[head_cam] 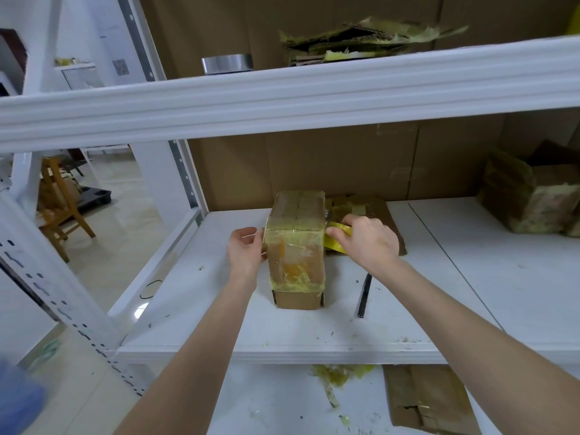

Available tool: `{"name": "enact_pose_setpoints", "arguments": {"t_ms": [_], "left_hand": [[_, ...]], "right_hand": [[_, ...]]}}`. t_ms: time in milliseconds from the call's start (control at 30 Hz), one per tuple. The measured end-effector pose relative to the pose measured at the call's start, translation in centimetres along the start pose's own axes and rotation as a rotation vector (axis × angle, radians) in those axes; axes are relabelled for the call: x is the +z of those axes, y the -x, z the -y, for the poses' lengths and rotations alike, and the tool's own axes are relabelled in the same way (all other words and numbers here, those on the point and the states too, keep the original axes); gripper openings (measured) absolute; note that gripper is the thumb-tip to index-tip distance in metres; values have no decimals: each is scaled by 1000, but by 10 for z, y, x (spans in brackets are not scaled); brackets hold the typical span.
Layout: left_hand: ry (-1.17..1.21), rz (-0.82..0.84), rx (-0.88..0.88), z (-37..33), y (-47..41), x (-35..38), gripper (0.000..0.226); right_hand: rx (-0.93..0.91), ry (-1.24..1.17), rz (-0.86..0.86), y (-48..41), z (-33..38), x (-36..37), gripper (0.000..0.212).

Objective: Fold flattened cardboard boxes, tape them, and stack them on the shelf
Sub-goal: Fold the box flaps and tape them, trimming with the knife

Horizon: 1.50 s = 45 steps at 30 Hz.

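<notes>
A small folded cardboard box [296,255] stands on the white middle shelf [219,309], its near face covered in yellowish tape. My left hand [244,251] is at the box's left edge, fingers curled and pinching the tape end there. My right hand [365,238] is at the box's right side and grips a roll of yellow tape [337,238], with a strip running from the roll across the box's upper front edge. Behind my right hand lies a flattened, taped cardboard piece [381,211].
A black strip [365,293] lies on the shelf right of the box. Taped boxes [527,196] sit at the far right. The upper shelf holds a silver tape roll [227,63] and torn cardboard [361,39]. Flattened cardboard [423,400] and tape scraps [339,376] lie on the lower shelf.
</notes>
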<state>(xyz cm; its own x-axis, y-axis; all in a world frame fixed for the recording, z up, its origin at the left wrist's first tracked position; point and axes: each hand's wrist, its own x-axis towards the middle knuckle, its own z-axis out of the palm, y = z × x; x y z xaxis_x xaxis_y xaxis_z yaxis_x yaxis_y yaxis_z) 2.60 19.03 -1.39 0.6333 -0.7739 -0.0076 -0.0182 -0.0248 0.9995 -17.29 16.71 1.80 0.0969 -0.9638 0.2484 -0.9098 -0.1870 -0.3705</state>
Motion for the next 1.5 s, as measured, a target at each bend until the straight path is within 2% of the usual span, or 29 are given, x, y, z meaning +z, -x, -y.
{"name": "enact_pose_setpoints", "arguments": {"t_ms": [133, 267, 333, 500, 567, 633, 667, 700, 767, 833, 900, 1000, 1067, 1200, 1500], "left_hand": [[-63, -125, 101, -4, 1, -15, 3], [-219, -189, 290, -4, 12, -29, 14], [-232, -103, 369, -6, 25, -25, 21], [-206, 149, 348, -2, 45, -7, 38], [-284, 217, 306, -1, 43, -5, 42], [-482, 187, 303, -6, 39, -5, 53], [-610, 122, 420, -9, 38, -6, 54], [-714, 67, 631, -13, 39, -6, 52], [-864, 143, 1051, -18, 36, 3, 44], [-1039, 262, 1177, -15, 33, 14, 45], [-1140, 236, 1174, -12, 31, 18, 45], [-1185, 182, 1208, -7, 28, 20, 44], [-1202, 156, 1210, -6, 27, 22, 45], [-1250, 155, 1201, -4, 28, 27, 42], [-1298, 173, 1183, -6, 30, 28, 42]], "right_hand": [[-23, -21, 16, 3, 5, 3, 50], [-15, -42, 14, 1, 4, 5, 51], [-14, -50, 13, 1, 3, 6, 50], [-23, -83, 10, -2, 4, 6, 46], [-26, -73, 19, -3, 3, 5, 46], [-31, -61, 21, -3, 2, 3, 47], [-38, -57, 22, -3, 2, 3, 47], [-46, -63, 26, -3, 1, 3, 48], [-62, -92, 41, -4, 1, 4, 46], [-90, -137, 77, -7, -3, 4, 42], [-132, -243, 163, -9, -14, 4, 38], [-176, -537, 307, -5, -41, 8, 26], [-172, -648, 311, -2, -54, 11, 18], [-161, -500, 183, -4, -59, 10, 16], [-39, -284, 153, 0, -55, 19, 29]]}}
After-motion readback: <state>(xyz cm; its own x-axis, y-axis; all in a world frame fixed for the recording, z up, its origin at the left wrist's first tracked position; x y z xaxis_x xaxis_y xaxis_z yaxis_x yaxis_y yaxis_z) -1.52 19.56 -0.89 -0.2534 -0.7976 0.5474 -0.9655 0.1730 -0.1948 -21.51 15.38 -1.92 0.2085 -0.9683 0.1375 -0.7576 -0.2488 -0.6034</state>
